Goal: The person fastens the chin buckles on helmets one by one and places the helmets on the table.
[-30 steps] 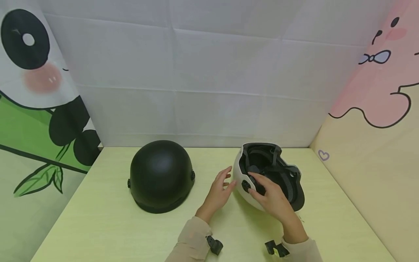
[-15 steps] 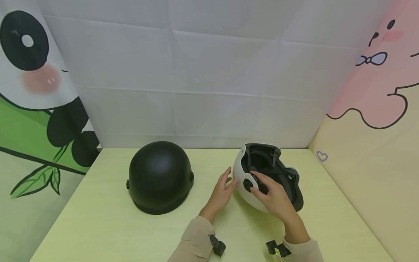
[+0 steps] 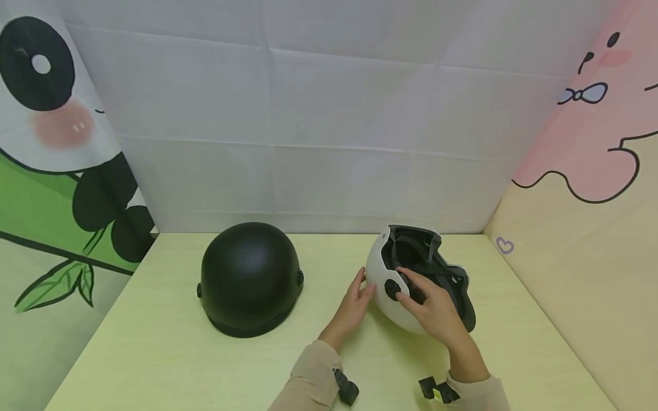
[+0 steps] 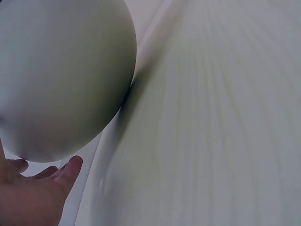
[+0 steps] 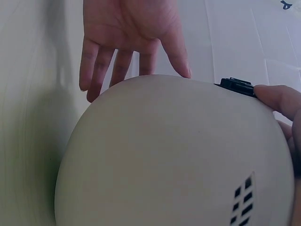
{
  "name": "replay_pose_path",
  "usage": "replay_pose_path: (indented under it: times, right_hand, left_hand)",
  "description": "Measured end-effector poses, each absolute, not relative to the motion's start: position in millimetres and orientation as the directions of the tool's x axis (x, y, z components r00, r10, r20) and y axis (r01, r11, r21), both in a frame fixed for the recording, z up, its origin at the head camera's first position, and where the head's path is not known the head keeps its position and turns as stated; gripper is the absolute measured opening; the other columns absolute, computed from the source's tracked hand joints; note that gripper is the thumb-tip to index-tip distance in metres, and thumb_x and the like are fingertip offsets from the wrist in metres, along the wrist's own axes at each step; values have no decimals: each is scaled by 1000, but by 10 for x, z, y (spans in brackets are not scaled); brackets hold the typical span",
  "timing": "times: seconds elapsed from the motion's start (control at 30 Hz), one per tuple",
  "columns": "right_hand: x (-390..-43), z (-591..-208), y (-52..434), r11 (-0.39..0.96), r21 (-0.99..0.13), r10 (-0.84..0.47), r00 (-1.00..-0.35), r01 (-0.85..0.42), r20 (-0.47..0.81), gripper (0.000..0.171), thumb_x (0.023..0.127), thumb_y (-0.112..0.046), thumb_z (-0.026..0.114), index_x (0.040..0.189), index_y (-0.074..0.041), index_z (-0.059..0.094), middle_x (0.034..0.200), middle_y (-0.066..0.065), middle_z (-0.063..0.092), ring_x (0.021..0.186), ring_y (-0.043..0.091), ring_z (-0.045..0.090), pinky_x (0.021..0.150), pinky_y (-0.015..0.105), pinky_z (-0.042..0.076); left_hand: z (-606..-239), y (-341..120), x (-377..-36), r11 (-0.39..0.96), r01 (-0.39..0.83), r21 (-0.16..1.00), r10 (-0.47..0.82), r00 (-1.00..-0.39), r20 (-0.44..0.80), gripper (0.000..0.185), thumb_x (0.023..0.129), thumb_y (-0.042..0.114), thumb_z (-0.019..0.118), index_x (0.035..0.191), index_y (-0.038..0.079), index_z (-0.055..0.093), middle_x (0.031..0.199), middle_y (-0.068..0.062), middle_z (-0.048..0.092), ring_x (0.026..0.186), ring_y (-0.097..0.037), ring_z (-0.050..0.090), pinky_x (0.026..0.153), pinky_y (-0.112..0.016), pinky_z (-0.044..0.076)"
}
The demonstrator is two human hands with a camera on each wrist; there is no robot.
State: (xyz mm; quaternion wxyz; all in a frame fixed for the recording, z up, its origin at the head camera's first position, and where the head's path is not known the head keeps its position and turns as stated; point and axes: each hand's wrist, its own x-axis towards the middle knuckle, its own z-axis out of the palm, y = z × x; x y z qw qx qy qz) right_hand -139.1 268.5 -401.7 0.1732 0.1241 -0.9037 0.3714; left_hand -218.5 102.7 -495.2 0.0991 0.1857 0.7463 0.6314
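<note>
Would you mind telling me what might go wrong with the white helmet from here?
The white helmet rests on its rounded shell, so it might rock or roll if the right hand lost its hold at the rim; the left hand is open alongside. The right thumb is at the black side knob, so a firm push there could perhaps tip the helmet.

Straight-fingered left hand near right hand
</note>
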Motion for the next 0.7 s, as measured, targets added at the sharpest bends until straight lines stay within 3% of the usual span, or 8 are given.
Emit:
replay_pose_path:
  times: [0.3, 0.47, 0.6, 0.7]
  right_hand:
    - [-1392, -4008, 2705, 683, -632, -92, -902, -365, 422, 49, 81, -18, 69, 127, -15, 53, 125, 6, 52, 111, 27, 49, 83, 48, 42]
    - [-1386, -3998, 2711, 679, -641, -83, -905, -357, 416, 49, 81, -18, 69, 127, -15, 53, 125, 7, 52, 108, 28, 50, 83, 49, 42]
    - [-1380, -3983, 2710, 681, -642, -73, -905, -352, 419, 48, 82, -17, 69, 127, -16, 54, 123, 8, 53, 103, 27, 53, 79, 47, 44]
    - [-1379, -3975, 2712, 681, -641, -69, -903, -354, 425, 48, 82, -17, 68, 127, -15, 54, 122, 9, 54, 97, 23, 54, 76, 44, 45]
  left_hand:
    - [-4979, 1081, -2178, 116, 149, 982, 406, -909, 90, 65, 95, 47, 34, 146, 13, 10, 140, -15, 30, 117, -31, 43, 95, -45, 33]
    - [-4996, 1118, -2151, 125, 111, 986, 401, -914, 52, 66, 93, 53, 31, 146, 21, 6, 140, -17, 31, 117, -29, 43, 96, -48, 29]
    - [-4984, 1151, -2125, 119, 84, 989, 393, -919, 31, 67, 92, 56, 29, 146, 27, 3, 141, -18, 29, 123, -27, 36, 98, -48, 25]
    - [-4971, 1169, -2109, 63, 64, 996, 396, -918, 34, 66, 93, 54, 30, 146, 28, 1, 142, -18, 27, 123, -29, 35, 95, -47, 31]
